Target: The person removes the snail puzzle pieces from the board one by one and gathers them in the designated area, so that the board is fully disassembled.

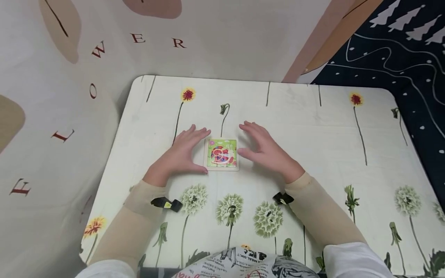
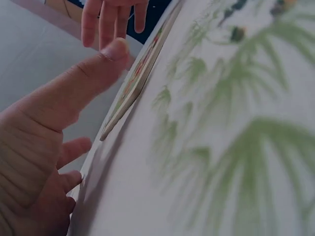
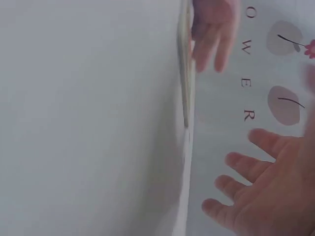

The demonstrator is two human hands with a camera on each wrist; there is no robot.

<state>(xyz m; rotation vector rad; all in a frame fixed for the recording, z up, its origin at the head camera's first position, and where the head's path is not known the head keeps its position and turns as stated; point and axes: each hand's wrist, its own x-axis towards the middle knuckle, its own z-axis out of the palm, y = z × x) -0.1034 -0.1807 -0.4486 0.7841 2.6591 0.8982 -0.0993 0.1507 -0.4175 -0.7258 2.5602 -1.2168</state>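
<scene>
A small square jigsaw puzzle (image 1: 222, 153) in a pale wooden frame lies flat on the table, with a bright green, red and blue picture on top. My left hand (image 1: 181, 154) is at its left side, fingers spread and thumb tip right by the near left corner. To the right, my right hand (image 1: 267, 152) has its fingers extended and its thumb pointing at the puzzle's right edge. Neither hand grips anything. Seen edge-on in the left wrist view, the puzzle (image 2: 133, 91) shows its thin wooden side, and it appears as a narrow strip in the right wrist view.
The table (image 1: 313, 143) has a white cloth printed with dandelions and other flowers. Behind it hangs a pale curtain (image 1: 222, 50) with letters on it, and a dark cloth (image 1: 393, 58) with white trees is at the right. Black straps (image 1: 167, 203) sit at both wrists.
</scene>
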